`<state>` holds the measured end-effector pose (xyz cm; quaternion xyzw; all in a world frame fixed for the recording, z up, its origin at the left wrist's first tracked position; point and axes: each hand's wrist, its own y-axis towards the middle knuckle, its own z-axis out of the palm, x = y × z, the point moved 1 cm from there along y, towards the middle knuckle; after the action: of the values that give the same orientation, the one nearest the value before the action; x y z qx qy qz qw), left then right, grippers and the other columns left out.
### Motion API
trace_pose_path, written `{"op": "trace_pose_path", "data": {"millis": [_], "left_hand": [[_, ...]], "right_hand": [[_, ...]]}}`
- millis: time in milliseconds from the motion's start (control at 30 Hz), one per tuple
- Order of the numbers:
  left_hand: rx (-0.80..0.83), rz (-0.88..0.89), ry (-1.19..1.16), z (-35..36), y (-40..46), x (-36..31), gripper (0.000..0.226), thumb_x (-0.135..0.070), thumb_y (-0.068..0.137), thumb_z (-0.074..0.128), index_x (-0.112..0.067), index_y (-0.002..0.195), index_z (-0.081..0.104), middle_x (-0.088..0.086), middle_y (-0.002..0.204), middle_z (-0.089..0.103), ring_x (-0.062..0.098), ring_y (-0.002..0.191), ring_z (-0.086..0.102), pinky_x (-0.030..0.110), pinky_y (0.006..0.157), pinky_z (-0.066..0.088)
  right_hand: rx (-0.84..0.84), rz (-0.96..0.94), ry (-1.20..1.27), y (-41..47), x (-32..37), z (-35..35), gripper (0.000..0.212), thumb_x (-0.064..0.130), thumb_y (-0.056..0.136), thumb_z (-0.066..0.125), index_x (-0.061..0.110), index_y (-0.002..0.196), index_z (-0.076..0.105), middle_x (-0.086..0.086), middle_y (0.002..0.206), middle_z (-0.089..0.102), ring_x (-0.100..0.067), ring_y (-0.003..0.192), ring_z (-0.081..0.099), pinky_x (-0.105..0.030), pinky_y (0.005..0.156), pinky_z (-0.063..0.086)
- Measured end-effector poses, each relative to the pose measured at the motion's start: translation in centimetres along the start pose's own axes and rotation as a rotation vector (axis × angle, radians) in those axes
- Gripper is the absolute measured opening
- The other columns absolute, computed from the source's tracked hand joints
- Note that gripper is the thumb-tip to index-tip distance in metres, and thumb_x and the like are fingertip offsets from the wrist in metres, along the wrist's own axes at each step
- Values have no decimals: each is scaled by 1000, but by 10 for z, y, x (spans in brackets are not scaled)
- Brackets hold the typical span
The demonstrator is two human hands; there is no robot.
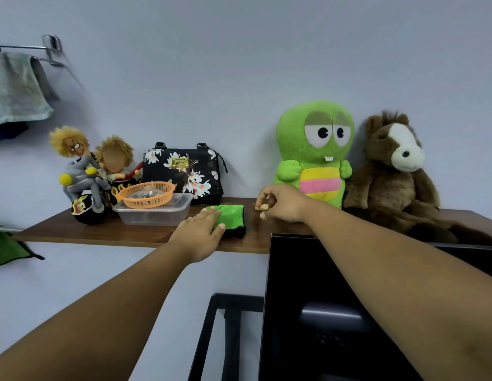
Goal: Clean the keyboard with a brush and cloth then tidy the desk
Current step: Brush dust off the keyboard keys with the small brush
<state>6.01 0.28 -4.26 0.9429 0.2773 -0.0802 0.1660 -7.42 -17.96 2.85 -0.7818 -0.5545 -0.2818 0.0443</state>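
Observation:
A folded green cloth with a black edge lies on the brown wall shelf, near its middle. My left hand rests flat on the cloth's left side, fingers spread and thumb at the cloth's front edge. My right hand hovers just right of the cloth, fingers curled loosely with nothing visible in them. No keyboard or brush is in view.
On the shelf stand a doll on a toy motorbike, a clear plastic box with an orange basket on it, a floral bag, a green plush and a brown plush horse. A black monitor back rises below.

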Motion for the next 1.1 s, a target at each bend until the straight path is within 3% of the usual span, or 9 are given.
{"op": "trace_pose_path", "data": {"millis": [100, 300, 567, 767, 867, 1000, 1100], "left_hand": [[-48, 21, -31, -9, -6, -12, 54, -42, 102, 28, -24, 152, 21, -2, 161, 16, 16, 148, 12, 42, 119, 14], [-234, 68, -59, -19, -27, -52, 51, -42, 101, 31, -25, 148, 31, -4, 158, 26, 14, 146, 19, 43, 117, 14], [-484, 170, -96, -4, -73, -116, 55, -46, 91, 31, -20, 137, 48, -2, 146, 46, 17, 135, 38, 41, 110, 28], [-489, 210, -178, 43, -118, -169, 46, -40, 93, 39, -20, 133, 50, -5, 141, 49, 15, 134, 40, 34, 104, 29], [-434, 192, -225, 73, -141, -190, 44, -39, 93, 40, -21, 131, 51, -5, 138, 51, 14, 130, 42, 29, 101, 28], [-350, 128, -275, 121, -167, -213, 43, -39, 93, 40, -22, 131, 53, -8, 136, 52, 10, 130, 41, 29, 104, 28], [-308, 41, -293, 158, -184, -225, 44, -39, 93, 40, -18, 128, 55, -7, 132, 54, 11, 126, 45, 27, 101, 28]], "right_hand": [[-157, -50, 53, -16, -3, -6, 17, 11, 77, 77, 18, 90, 69, 10, 69, 55, -4, 61, 48, -16, 57, 38], [-476, -119, 275, -64, -13, -28, 12, 15, 82, 74, 23, 88, 69, 13, 68, 60, -2, 60, 52, -20, 61, 42], [-662, -159, 500, -172, -38, -58, 14, 11, 79, 79, 16, 90, 71, 3, 82, 71, -6, 72, 65, -21, 69, 53], [-673, -119, 595, -253, -87, -51, 14, 14, 79, 79, 15, 90, 70, 0, 82, 71, -19, 79, 68, -42, 73, 57], [-694, -94, 629, -282, -114, -36, 14, 25, 81, 78, 21, 88, 67, -4, 78, 70, -29, 77, 69, -55, 69, 55], [-713, -47, 671, -316, -146, -10, 16, 36, 82, 73, 24, 88, 63, -5, 76, 65, -37, 74, 66, -57, 62, 52], [-689, 20, 737, -337, -163, 15, 15, 33, 84, 70, 23, 88, 61, -9, 78, 66, -35, 74, 67, -57, 65, 54]]}}
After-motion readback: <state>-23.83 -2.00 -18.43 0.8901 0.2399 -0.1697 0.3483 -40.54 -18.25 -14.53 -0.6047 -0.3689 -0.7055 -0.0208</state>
